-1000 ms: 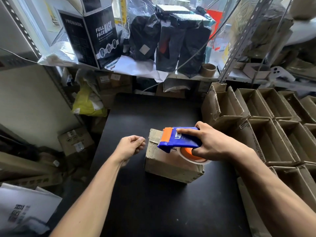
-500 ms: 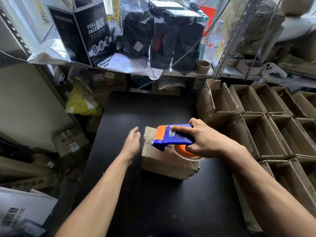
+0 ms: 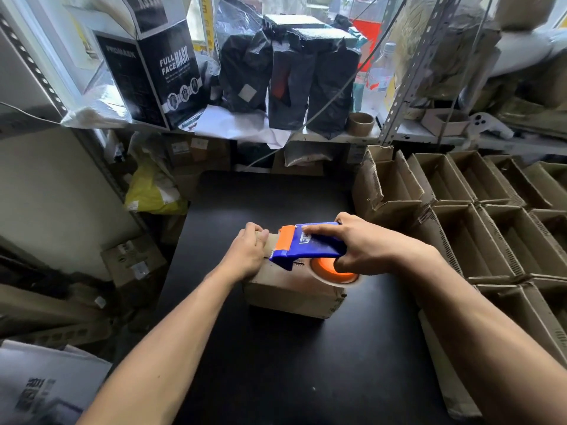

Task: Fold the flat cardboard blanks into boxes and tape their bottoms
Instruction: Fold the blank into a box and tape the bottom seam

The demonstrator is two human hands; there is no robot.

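- The left hand (image 3: 247, 254) is laid on the left top edge of a small brown cardboard box (image 3: 291, 289), its fingers bent over that edge and pressed against the board.
- The box is set near the middle of a black tabletop (image 3: 276, 363), with its upper face turned to the camera.
- A blue plastic tape dispenser with an orange front plate (image 3: 302, 245) is held on top of the box, its orange end pointed left, just beside the left hand.
- An orange-cored roll of tape (image 3: 333, 269) is seen under the dispenser's body, at the box's right side.
- The right hand (image 3: 365, 243) is wrapped round the dispenser, the forefinger stretched along the blue top and the thumb tucked below by the roll.
- Rows of open, folded brown cardboard boxes (image 3: 478, 210) are stacked against the table's right edge.
- On the shelf behind, a black carton printed "FULL FACE MASK" (image 3: 159, 72) is stood at the left, with black plastic-wrapped parcels (image 3: 291, 75) beside it.
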